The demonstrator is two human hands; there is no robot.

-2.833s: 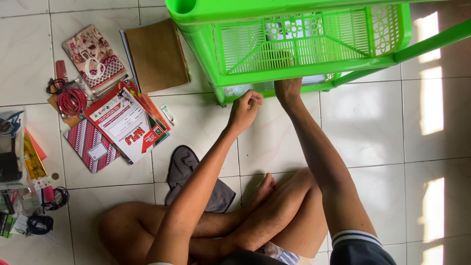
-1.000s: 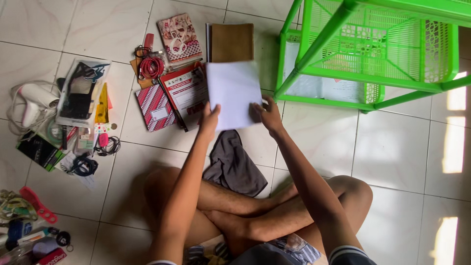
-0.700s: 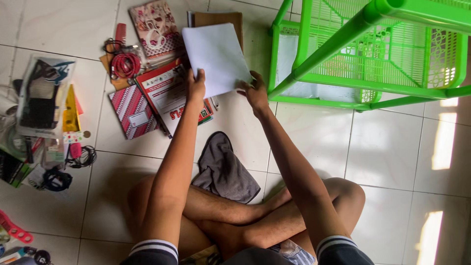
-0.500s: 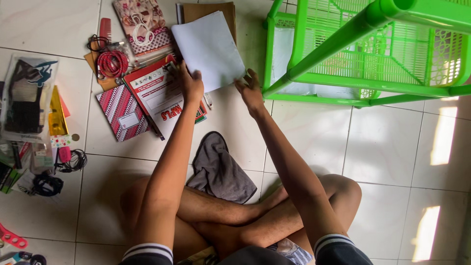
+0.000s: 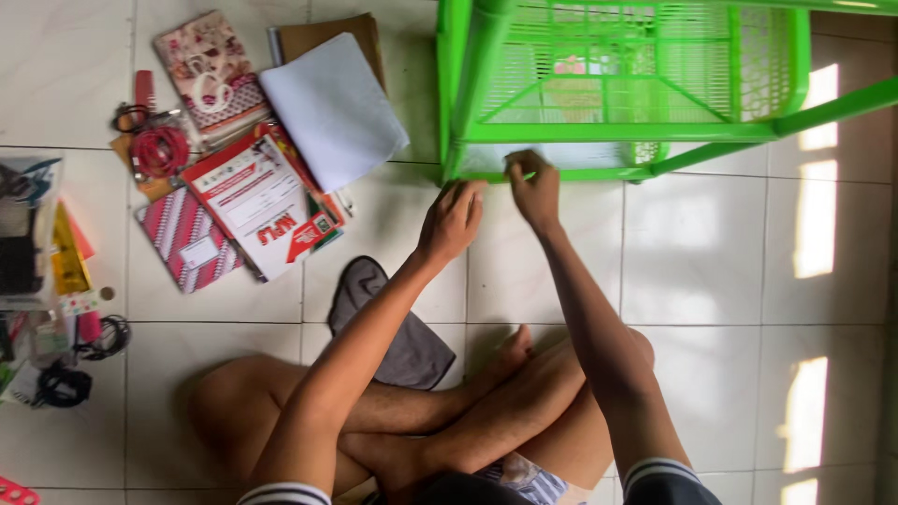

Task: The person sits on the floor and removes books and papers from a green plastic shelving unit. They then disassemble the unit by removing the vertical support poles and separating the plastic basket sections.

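Observation:
I sit cross-legged on a white tiled floor in front of a bright green plastic rack. My right hand reaches to the rack's bottom shelf edge, its fingers bent at the rim over some papers lying in that shelf. My left hand hovers just below the rack's left corner post, fingers curled, holding nothing that I can see. A white sheaf of paper lies on the floor to the left, on top of a brown folder.
Left of me lie a red and white booklet, a red striped notebook, a floral pouch, a red coiled cable and a clear bag. A grey cloth lies by my knee.
Both hands let go of the white paper, which now rests on the brown folder. They have moved right to the rack's bottom shelf.

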